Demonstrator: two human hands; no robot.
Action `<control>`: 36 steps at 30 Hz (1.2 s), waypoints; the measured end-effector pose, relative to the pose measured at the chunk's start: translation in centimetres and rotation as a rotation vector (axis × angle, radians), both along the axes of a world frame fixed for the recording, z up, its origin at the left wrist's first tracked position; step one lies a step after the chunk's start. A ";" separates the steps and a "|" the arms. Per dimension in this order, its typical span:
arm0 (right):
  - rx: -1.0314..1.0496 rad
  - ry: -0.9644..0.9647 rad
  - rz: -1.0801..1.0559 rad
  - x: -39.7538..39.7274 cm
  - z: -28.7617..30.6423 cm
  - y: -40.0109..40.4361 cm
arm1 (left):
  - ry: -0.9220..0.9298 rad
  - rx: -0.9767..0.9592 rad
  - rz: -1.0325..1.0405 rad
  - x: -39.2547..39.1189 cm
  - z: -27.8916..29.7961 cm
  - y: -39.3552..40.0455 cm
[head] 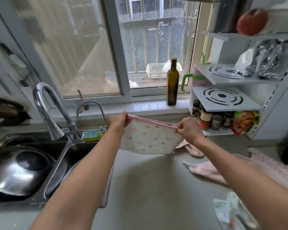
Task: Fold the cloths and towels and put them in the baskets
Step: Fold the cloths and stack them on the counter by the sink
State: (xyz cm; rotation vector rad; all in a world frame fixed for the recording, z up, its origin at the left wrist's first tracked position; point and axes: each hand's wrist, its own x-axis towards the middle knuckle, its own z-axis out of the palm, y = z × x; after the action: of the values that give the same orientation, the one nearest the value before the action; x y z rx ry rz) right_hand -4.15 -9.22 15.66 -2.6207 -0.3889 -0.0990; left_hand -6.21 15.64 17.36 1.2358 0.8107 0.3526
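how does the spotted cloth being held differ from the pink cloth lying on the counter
The spotted cloth is white with coloured spots and a pink edge; the pink cloth is plain pale pink. The spotted cloth hangs flat in the air, pinched by the left hand and right hand; the pink cloth lies crumpled on the counter, untouched.

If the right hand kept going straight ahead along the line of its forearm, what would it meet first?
Probably the spice jars under the white rack's lowest shelf. The right hand, pinching the spotted cloth, points up-left toward the counter's back edge; depth is unclear, so it might pass left of them to the windowsill.
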 end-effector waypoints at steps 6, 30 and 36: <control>0.168 -0.103 -0.125 0.3 2.6 -0.8 | -0.032 -0.008 0.019 0.2 1.5 -0.1; 0.107 0.121 -0.065 1.1 4.5 -1.8 | -0.112 1.583 -0.865 -1.1 3.6 1.1; -0.055 0.267 0.051 0.5 3.7 -1.4 | 0.070 1.517 -0.928 -1.6 1.6 1.3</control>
State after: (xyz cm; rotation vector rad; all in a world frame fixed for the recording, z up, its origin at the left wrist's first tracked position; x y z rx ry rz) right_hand -3.65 -10.63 19.35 -2.6286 -0.3679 0.2797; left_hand -7.78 16.91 18.97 2.8517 -0.2285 0.0957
